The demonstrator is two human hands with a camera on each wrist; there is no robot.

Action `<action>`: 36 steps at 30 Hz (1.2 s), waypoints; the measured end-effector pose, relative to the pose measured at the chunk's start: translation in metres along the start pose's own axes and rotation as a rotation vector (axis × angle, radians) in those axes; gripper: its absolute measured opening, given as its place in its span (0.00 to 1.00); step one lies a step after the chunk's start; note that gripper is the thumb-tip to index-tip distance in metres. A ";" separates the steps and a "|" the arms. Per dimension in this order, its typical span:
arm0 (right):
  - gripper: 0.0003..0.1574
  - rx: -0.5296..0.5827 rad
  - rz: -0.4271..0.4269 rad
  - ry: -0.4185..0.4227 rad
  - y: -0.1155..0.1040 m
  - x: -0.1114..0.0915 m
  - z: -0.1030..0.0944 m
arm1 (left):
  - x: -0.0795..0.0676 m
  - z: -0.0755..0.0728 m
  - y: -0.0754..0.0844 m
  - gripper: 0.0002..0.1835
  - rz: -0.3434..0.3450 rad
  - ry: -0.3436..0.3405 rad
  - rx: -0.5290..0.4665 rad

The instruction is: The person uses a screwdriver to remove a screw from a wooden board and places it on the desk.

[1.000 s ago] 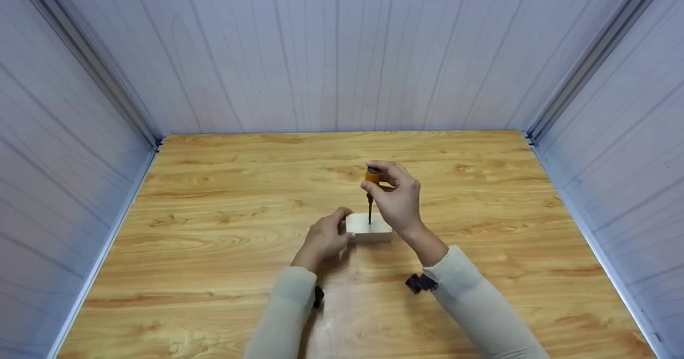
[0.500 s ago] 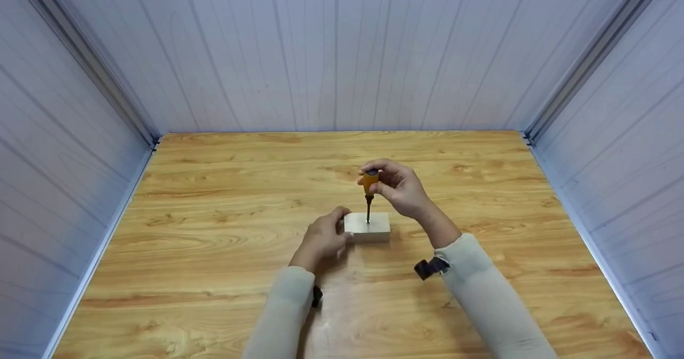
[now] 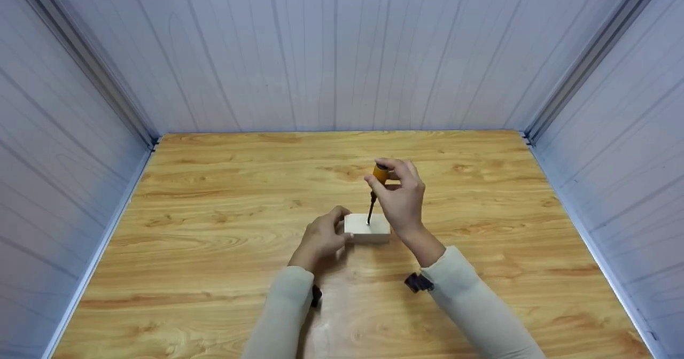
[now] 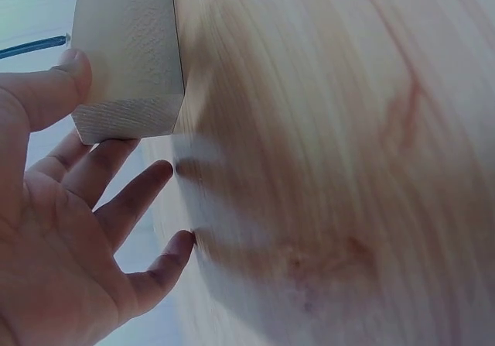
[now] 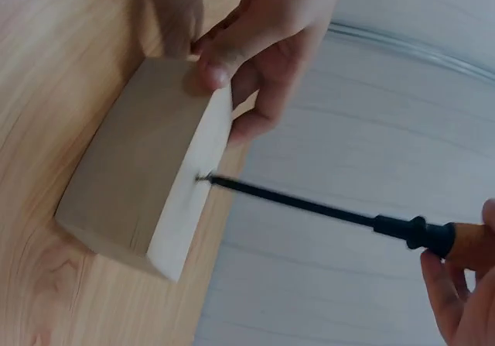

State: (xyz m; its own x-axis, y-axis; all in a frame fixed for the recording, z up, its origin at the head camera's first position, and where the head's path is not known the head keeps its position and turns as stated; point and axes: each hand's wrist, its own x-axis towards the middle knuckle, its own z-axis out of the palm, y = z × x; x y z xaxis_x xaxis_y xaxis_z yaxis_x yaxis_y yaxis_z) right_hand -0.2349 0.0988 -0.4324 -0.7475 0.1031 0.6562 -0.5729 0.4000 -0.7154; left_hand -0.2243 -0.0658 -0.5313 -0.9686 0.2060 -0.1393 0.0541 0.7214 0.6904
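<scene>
A pale wooden block lies on the wood-grain table. My left hand grips its left end, thumb on the near side and fingers behind; in the left wrist view the thumb presses the block while the other fingers spread toward the tabletop. My right hand holds a screwdriver by its orange handle between thumb and fingers. The black shaft slants down to a small screw in the block's top face, its tip right at the screw head.
The wood-grain table spreads around the block. Pale panelled walls rise at the back and both sides. Small dark devices sit on both wrists, such as the right wrist device.
My right hand first shifted right and rolled around the screwdriver handle, then turned back. The handle now leans more to the right. My left hand and the block stay in place.
</scene>
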 end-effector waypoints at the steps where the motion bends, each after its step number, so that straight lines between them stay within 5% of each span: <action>1: 0.19 -0.003 0.013 0.011 -0.002 -0.001 0.000 | 0.000 0.000 0.000 0.22 0.004 0.002 0.000; 6: 0.18 0.059 0.060 -0.025 -0.019 -0.001 -0.002 | 0.000 -0.001 0.000 0.22 0.023 0.002 -0.007; 11: 0.16 0.190 0.061 -0.193 -0.036 0.004 -0.012 | -0.001 -0.003 0.001 0.22 0.030 0.002 0.002; 25: 0.13 0.489 0.029 -0.686 -0.011 0.026 -0.032 | -0.001 -0.001 0.000 0.22 0.052 0.002 0.016; 30: 0.13 0.515 0.003 -0.648 -0.007 0.024 -0.031 | -0.001 0.000 0.001 0.23 0.046 0.008 0.012; 36: 0.15 0.304 0.041 -0.333 -0.021 0.009 -0.022 | -0.001 -0.001 -0.002 0.23 0.027 0.005 -0.004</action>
State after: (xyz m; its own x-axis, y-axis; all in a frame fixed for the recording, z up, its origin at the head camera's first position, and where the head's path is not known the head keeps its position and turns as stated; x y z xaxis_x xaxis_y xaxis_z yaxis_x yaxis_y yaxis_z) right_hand -0.2225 0.1112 -0.4059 -0.8105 -0.2053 0.5486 -0.5762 0.1109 -0.8098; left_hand -0.2237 -0.0677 -0.5320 -0.9680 0.2218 -0.1172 0.0791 0.7133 0.6964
